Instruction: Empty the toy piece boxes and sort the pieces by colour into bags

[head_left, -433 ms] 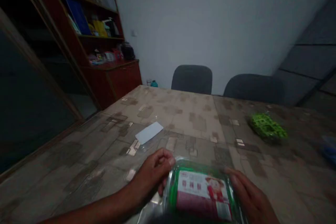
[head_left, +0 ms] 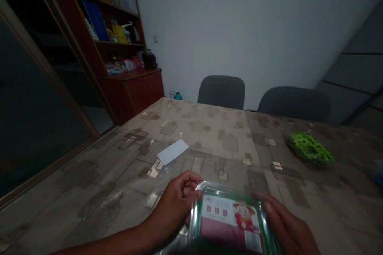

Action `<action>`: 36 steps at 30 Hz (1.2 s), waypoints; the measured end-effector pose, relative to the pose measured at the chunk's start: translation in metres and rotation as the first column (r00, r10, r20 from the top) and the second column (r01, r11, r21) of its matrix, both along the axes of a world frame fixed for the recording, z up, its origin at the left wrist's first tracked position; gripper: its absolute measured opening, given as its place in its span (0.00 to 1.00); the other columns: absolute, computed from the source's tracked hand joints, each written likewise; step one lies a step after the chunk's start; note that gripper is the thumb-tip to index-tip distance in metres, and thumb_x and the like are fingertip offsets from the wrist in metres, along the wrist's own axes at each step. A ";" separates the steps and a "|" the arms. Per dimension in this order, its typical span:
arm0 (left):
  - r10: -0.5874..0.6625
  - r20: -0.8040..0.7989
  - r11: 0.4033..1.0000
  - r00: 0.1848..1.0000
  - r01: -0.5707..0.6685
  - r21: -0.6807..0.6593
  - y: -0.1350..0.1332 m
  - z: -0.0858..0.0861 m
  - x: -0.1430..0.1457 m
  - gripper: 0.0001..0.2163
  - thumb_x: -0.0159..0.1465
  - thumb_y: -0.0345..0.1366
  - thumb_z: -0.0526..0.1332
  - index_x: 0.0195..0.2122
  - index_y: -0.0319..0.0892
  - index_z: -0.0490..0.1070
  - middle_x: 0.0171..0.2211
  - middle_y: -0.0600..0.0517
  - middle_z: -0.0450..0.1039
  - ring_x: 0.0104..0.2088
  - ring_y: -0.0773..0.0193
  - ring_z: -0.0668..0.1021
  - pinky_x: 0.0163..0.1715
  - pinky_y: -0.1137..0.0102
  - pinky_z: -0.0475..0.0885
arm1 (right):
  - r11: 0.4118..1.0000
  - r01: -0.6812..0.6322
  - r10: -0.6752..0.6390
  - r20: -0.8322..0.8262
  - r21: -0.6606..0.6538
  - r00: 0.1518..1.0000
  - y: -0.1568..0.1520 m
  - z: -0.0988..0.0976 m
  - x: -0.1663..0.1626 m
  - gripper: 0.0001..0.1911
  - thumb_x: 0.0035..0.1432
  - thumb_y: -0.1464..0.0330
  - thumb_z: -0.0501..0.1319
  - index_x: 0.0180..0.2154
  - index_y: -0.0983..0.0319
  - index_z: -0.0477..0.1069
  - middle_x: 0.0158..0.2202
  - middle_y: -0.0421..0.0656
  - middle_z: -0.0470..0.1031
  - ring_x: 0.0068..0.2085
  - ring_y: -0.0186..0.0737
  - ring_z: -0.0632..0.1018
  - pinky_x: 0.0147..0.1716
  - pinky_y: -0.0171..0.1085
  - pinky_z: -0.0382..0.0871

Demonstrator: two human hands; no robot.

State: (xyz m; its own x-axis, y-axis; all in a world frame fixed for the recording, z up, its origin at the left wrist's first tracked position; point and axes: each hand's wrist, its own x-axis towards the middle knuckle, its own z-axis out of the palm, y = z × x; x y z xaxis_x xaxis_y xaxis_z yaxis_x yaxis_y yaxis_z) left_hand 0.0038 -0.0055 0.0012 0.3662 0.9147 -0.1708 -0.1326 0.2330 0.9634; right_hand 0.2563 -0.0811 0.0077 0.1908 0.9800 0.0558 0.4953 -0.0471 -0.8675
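Observation:
A clear plastic box with a green and pink printed label sits low in the view, at the near edge of the table. My left hand curls its fingers against the box's left end. My right hand lies along the right side, fingers pressed to it. Both hands hold the box between them.
A white card lies on the patterned tabletop ahead of my left hand. A green mesh object rests to the right. Two dark chairs stand at the far edge. A red shelf unit fills the left corner.
The view has shifted slightly. My hands and the box stay much the same, with my left fingers curled a bit more onto the box's end.

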 end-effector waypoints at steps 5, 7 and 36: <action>-0.057 0.109 0.998 0.992 0.060 -0.025 0.007 -0.009 0.003 0.16 0.60 0.44 0.70 0.39 0.39 0.70 0.27 0.56 0.69 0.20 0.74 0.69 0.18 0.79 0.62 | 0.992 -0.110 0.116 0.095 -0.067 0.989 0.011 0.000 0.013 0.28 0.66 0.49 0.50 0.48 0.60 0.78 0.46 0.47 0.82 0.47 0.50 0.81 0.41 0.35 0.76; -0.102 0.136 0.994 0.985 0.106 -0.017 0.011 -0.011 0.003 0.16 0.60 0.44 0.70 0.40 0.39 0.70 0.26 0.56 0.68 0.20 0.73 0.69 0.17 0.78 0.62 | 0.992 -0.096 0.107 0.143 -0.080 0.984 0.015 -0.004 0.020 0.28 0.65 0.48 0.50 0.47 0.60 0.78 0.44 0.46 0.83 0.46 0.50 0.82 0.40 0.35 0.75; 0.255 -0.800 0.582 0.543 0.575 0.576 0.063 0.019 -0.047 0.16 0.68 0.38 0.57 0.56 0.48 0.68 0.57 0.44 0.70 0.54 0.49 0.73 0.54 0.58 0.68 | 0.897 0.439 -0.433 -0.106 0.046 0.895 0.047 0.021 0.088 0.22 0.51 0.50 0.57 0.15 0.55 0.61 0.15 0.38 0.62 0.20 0.38 0.64 0.20 0.37 0.61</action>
State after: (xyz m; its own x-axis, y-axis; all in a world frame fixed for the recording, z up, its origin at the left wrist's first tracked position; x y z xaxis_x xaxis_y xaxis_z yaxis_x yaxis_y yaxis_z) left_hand -0.0436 0.0571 0.0201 0.6202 0.7573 0.2048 0.6514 -0.6426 0.4035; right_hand 0.3441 -0.0342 0.0284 0.6055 0.7918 0.0806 0.3576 -0.1802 -0.9163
